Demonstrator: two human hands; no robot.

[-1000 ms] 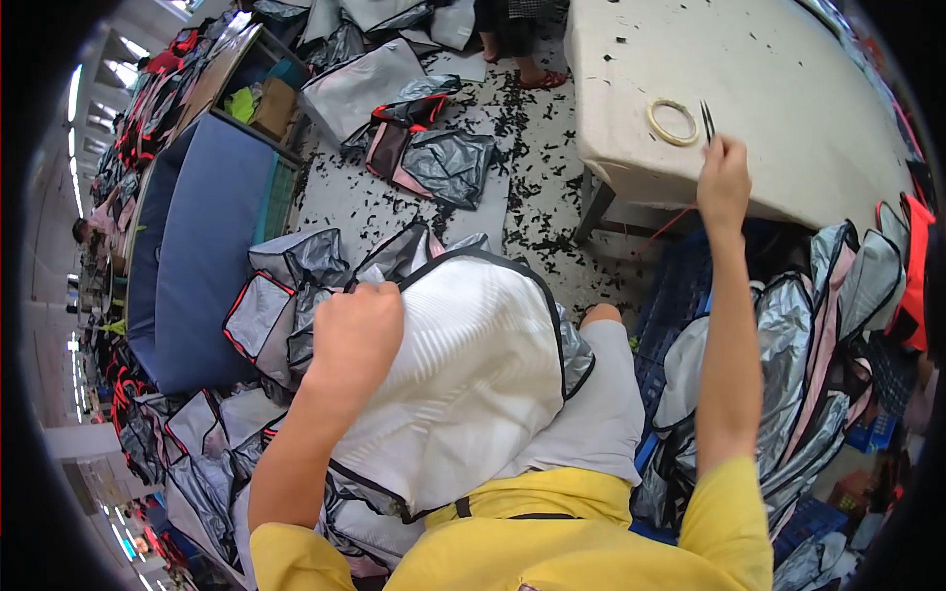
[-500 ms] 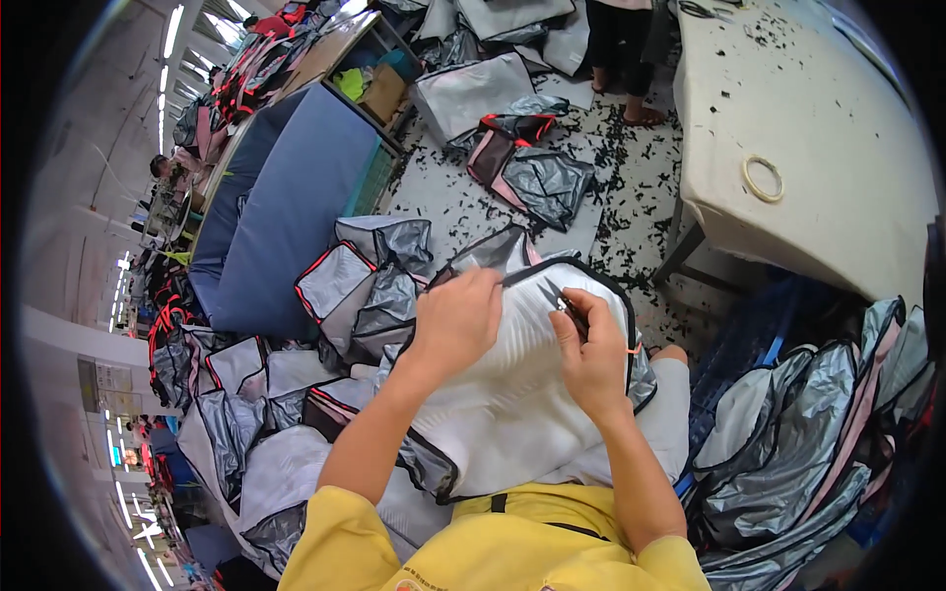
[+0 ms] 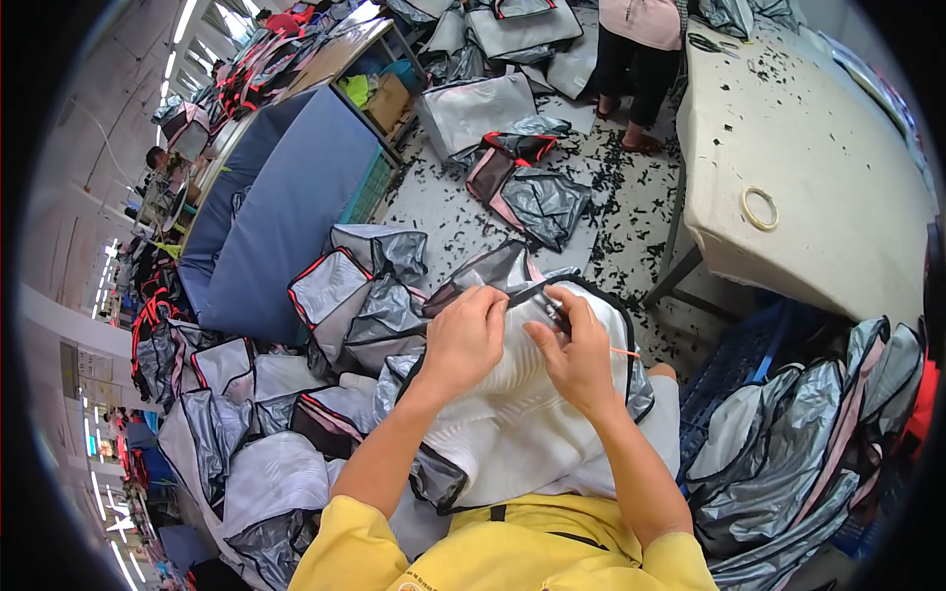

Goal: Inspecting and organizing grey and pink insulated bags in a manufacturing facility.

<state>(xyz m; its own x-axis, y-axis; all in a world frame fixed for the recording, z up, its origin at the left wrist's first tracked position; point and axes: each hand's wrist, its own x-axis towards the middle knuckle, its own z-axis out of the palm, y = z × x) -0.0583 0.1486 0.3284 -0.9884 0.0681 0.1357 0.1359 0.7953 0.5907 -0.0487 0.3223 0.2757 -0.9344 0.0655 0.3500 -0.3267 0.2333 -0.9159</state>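
Across my lap lies a silver-and-white padded bag piece (image 3: 493, 424) with black edge binding. My left hand (image 3: 461, 340) is closed in a pinch on that binding at the far edge. Small thread snips (image 3: 554, 309) are gripped in my right hand (image 3: 579, 357), their blades up against the binding just right of the left fingers. The fingers partly cover the blades, so I cannot tell whether they are parted. A thin orange strip (image 3: 626, 353) sticks out to the right of my right hand.
Heaped silver bag pieces (image 3: 360, 295) lie to the left. More silver pieces (image 3: 788, 473) fill a blue crate (image 3: 734, 360) at right. On the pale table (image 3: 808, 148) are a tape ring (image 3: 760, 209) and scissors (image 3: 711, 43). Black scraps litter the floor; a person (image 3: 641, 69) stands beyond.
My right hand has moved up with the snips, bringing them to the binding. The left hand sits slightly lower, still pinching. The view has shifted, showing more of the person beyond.
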